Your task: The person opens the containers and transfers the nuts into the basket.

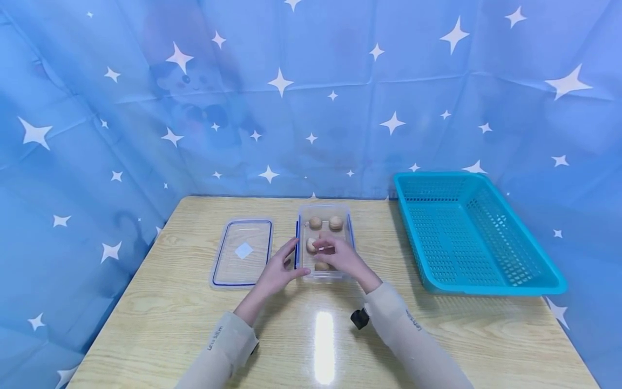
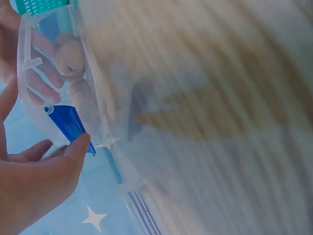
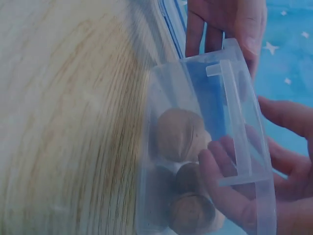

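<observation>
A clear plastic box (image 1: 326, 274) with blue side latches holds several round brown pieces (image 1: 336, 222). They look nut-like or mushroom-like through the cloudy wall. My left hand (image 1: 278, 273) is at the box's left front corner, thumb along the front and fingers spread at the left side. In the left wrist view, its thumb tip meets the blue latch (image 2: 68, 125). My right hand (image 1: 340, 255) reaches down inside the box from the right, its fingers loosely bent and parted. Its fingertips are right by one brown piece (image 1: 311, 246); another brown piece (image 1: 322, 266) lies below the hand.
The clear lid (image 1: 228, 256) with a blue seal and a white square label lies flat left of the box. A turquoise perforated basket (image 1: 486, 289) stands on the right of the wooden table (image 1: 180, 324). A blue starry curtain (image 1: 311, 108) hangs behind.
</observation>
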Demonstrator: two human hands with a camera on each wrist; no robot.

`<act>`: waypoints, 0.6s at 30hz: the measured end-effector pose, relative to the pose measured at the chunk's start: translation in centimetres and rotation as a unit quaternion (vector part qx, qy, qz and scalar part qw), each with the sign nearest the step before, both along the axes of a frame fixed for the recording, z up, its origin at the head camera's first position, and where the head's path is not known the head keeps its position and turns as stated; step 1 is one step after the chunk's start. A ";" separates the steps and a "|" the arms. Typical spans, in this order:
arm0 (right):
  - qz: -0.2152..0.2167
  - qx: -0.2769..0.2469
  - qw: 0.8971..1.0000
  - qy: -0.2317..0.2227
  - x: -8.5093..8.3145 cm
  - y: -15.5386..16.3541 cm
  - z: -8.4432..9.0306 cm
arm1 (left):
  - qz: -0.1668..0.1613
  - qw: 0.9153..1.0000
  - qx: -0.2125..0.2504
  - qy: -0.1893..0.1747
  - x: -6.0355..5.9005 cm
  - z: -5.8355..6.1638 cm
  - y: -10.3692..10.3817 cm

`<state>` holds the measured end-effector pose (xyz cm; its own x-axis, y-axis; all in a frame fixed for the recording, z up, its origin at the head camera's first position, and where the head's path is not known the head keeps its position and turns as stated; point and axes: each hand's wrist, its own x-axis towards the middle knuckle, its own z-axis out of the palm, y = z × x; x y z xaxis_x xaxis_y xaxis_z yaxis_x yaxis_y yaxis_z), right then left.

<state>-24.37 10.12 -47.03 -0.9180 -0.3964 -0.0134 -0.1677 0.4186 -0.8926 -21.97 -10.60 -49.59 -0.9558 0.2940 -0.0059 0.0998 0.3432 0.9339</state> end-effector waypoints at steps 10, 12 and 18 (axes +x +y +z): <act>0.072 0.105 0.992 -0.020 -0.3 0.1 -0.3 | -0.006 1.000 0.001 -0.019 0.0 -0.5 -0.1; 0.084 0.113 0.990 -0.016 -0.4 0.1 -0.6 | -0.009 1.000 0.001 -0.017 0.0 -0.5 -0.2; 0.108 0.108 0.988 -0.020 -0.8 -0.2 -1.0 | -0.009 1.000 -0.001 -0.017 0.1 -0.4 -0.1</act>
<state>-25.22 9.95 -48.04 -0.8093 -0.5668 -0.1542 -0.2397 0.5583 -0.7942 -21.87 -10.68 -49.99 -0.9497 0.3106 -0.0394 0.0734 0.3432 0.9364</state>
